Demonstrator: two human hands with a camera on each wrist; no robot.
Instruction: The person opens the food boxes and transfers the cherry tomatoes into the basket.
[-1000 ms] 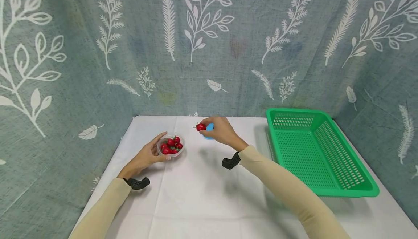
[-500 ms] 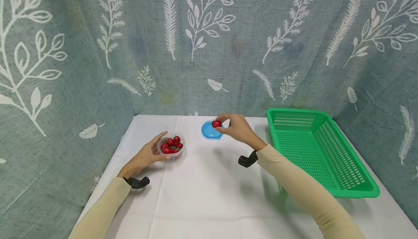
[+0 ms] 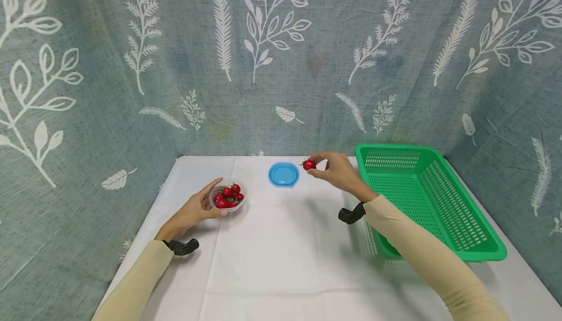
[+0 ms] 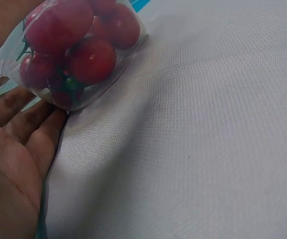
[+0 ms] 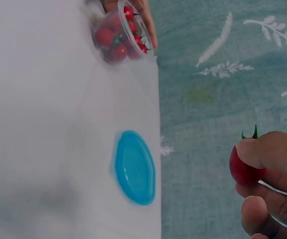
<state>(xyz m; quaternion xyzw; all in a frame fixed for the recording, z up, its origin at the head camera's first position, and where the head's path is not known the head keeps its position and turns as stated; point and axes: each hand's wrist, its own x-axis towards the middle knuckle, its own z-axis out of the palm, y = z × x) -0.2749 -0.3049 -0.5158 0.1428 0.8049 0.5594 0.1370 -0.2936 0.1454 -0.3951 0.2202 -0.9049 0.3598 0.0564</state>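
My right hand (image 3: 335, 170) pinches a cherry tomato (image 3: 309, 165) between thumb and fingers, above the table's far side. In the right wrist view its green stem (image 5: 250, 132) points up past the thumb. My left hand (image 3: 196, 212) holds a small clear plastic tub (image 3: 241, 205), thumb on the near side and fingers round the far side. Several red cherry tomatoes (image 4: 93, 59) lie in the tub, which stands on the white cloth. The tub has no lid on it. A blue lid (image 3: 283, 174) lies flat between the tub and my right hand.
A large green plastic basket (image 3: 421, 204) stands at the right, partly behind my right forearm. White cloth (image 3: 263, 257) covers the table. A grey-green curtain (image 3: 263, 116) with white leaf patterns hangs behind and at both sides.
My right hand has moved right with the cherry tomato, from over the blue lid to the lid's right, so the whole lid shows. My left hand stays at the tub.
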